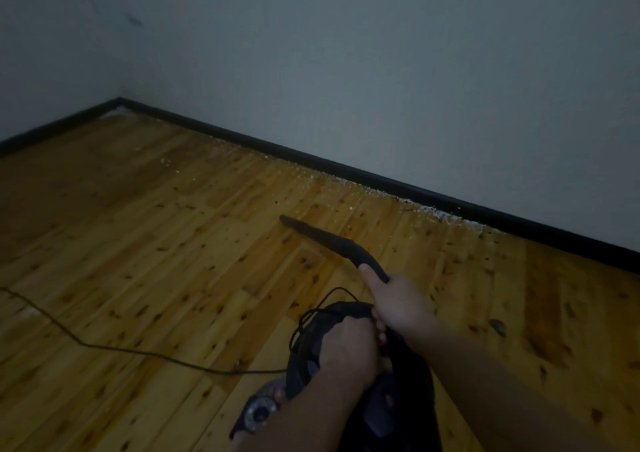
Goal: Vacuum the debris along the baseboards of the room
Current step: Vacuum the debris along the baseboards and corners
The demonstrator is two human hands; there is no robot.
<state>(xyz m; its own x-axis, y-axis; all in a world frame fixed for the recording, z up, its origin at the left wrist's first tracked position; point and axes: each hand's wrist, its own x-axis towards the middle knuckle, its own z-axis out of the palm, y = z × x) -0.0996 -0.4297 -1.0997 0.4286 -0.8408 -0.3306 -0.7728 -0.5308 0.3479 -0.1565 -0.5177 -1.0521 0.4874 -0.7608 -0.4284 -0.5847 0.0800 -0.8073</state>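
Debris (346, 188) along baseboard (346, 169), beyond nozzle (325, 238) in right-hand fingers (372, 278)

black nozzle (322, 238), knotty amber floor (156, 243), black baseboard (381, 178)

This is a bare room indoors, most likely in a home or flat, seen dimly. The floor (173, 243) is of knotty, honey-coloured wooden boards laid in short lengths. Two plain pale painted walls (381, 70) meet at a corner at the upper left, and a dark baseboard (346, 167) runs along the foot of each. Pale crumbs of debris (363, 190) lie scattered along the baseboard and out onto the boards. A thin dark power cord (104, 346) trails across the floor from the left. No furniture shows in this part of the room.
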